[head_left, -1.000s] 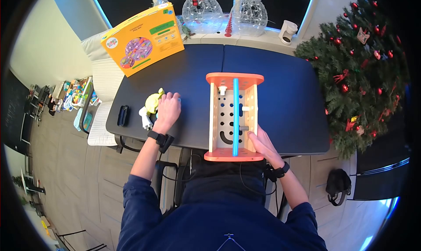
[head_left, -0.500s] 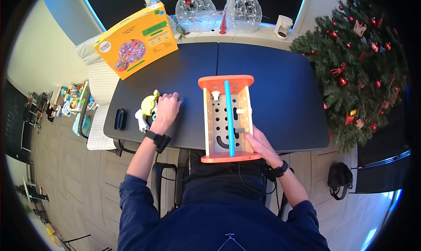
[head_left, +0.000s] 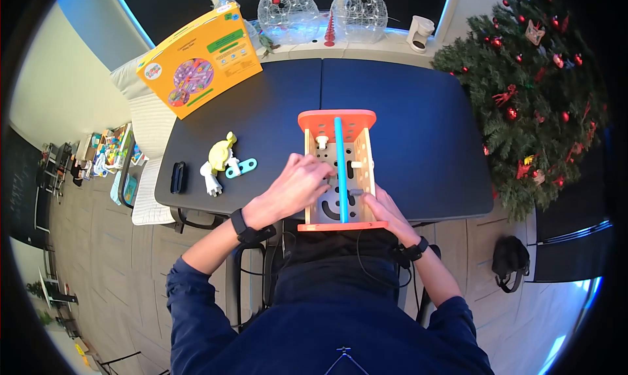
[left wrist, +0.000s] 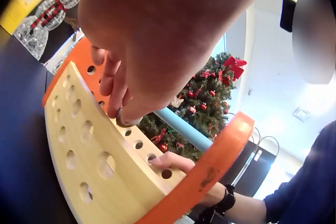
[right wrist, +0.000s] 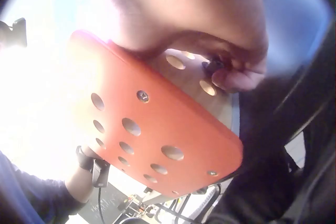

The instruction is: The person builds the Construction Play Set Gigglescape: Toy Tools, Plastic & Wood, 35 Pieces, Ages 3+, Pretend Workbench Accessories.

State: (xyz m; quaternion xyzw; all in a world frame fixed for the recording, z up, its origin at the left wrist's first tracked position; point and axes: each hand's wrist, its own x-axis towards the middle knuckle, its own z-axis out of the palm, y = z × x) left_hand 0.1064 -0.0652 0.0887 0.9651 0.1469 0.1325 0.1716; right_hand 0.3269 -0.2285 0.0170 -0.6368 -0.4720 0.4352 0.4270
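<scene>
An open wooden toy toolbox (head_left: 337, 226) with orange ends, pale perforated sides and a blue bar handle (head_left: 340, 159) stands at the table's front edge. My left hand (head_left: 294, 185) reaches over its left side, thumb and fingers pinching a small grey round piece (left wrist: 125, 118), mostly hidden. At the right side my right hand (head_left: 390, 211) pinches the dark head (right wrist: 212, 67) of a screw outside the panel. The screw's grey threaded shaft (head_left: 355, 192) points inward below the handle. White pegs (head_left: 322, 142) sit in the box.
Left on the table lie a yellow-green toy piece (head_left: 220, 154), a white piece (head_left: 210, 178), a teal holed strip (head_left: 242, 168) and a black case (head_left: 178, 177). A yellow box (head_left: 196, 64) stands at the back left. Right of the table is a decorated tree (head_left: 523, 113).
My left hand has moved right, from beside the yellow-green piece to over the toolbox, uncovering the teal strip. The right hand stays at the screw. The whole view has shifted slightly.
</scene>
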